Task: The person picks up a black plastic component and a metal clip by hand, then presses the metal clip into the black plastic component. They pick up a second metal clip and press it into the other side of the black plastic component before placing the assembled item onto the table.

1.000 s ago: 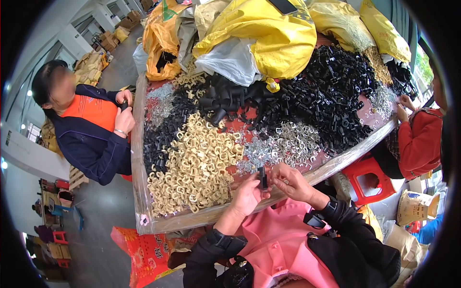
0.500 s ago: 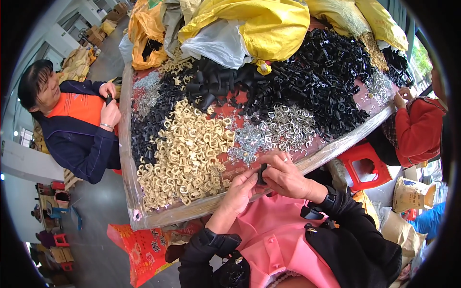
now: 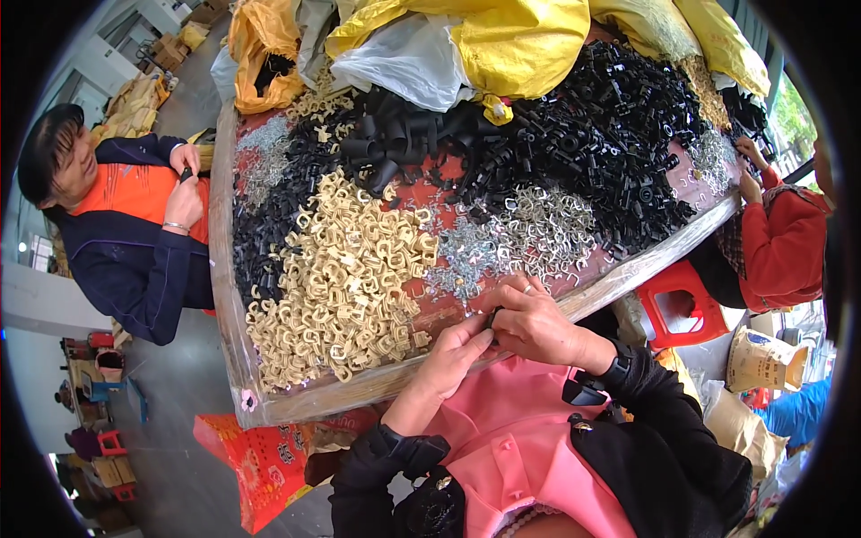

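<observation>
My left hand and my right hand meet at the table's near edge, fingers closed around a small black plastic part. Most of that part is covered by my fingers. Just beyond my hands lie small silvery screws or pins and a heap of U-shaped metal clips. To the left is a large pile of beige U-shaped plastic pieces. Farther back, black tube fittings sit beside a broad heap of small black plastic parts.
A wooden rim edges the red tabletop. Yellow sacks and a white plastic bag lie at the back. One co-worker handles a black piece at left; another person in red reaches over the right side. A red stool stands at right.
My fingers have closed farther over the black part, so less of it shows. The left co-worker's hands have shifted slightly, and the view has moved a little.
</observation>
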Demonstrator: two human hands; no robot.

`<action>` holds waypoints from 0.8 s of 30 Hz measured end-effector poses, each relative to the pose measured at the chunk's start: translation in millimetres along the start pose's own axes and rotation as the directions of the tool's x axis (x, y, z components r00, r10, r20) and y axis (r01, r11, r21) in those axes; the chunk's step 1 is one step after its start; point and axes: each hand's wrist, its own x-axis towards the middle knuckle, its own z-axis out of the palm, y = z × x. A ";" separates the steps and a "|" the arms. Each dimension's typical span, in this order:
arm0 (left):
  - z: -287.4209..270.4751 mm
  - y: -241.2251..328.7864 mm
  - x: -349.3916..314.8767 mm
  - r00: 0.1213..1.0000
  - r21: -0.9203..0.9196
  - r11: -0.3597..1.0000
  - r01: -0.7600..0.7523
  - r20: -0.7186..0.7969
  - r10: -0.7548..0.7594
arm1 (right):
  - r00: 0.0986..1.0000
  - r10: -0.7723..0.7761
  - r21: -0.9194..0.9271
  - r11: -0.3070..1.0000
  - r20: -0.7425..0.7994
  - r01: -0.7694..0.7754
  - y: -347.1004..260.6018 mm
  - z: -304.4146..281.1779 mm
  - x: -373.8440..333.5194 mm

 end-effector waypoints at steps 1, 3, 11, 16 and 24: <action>-1.3 -0.5 -0.6 1.000 -0.004 1.000 0.013 -0.003 -0.013 | 1.000 0.004 -0.006 1.000 -0.004 -0.004 -0.3 1.2 0.3; -3.7 -2.1 -1.8 0.999 -0.012 0.999 0.037 -0.007 -0.037 | 1.000 0.010 -0.019 1.000 -0.012 -0.011 -0.8 3.6 0.4; -7.0 -14.9 -2.1 0.998 -0.066 0.996 0.065 0.000 -0.065 | 0.998 0.017 0.037 0.999 0.060 -0.020 3.2 7.0 -2.2; -6.1 -11.1 -1.2 0.998 -0.104 0.993 0.053 0.030 -0.050 | 0.999 -0.002 0.041 0.999 0.035 0.001 5.2 5.5 -2.2; -14.9 -11.7 2.6 0.999 -0.258 0.966 -0.018 0.039 0.029 | 0.998 0.003 0.318 0.948 -0.056 0.015 20.8 4.1 -0.3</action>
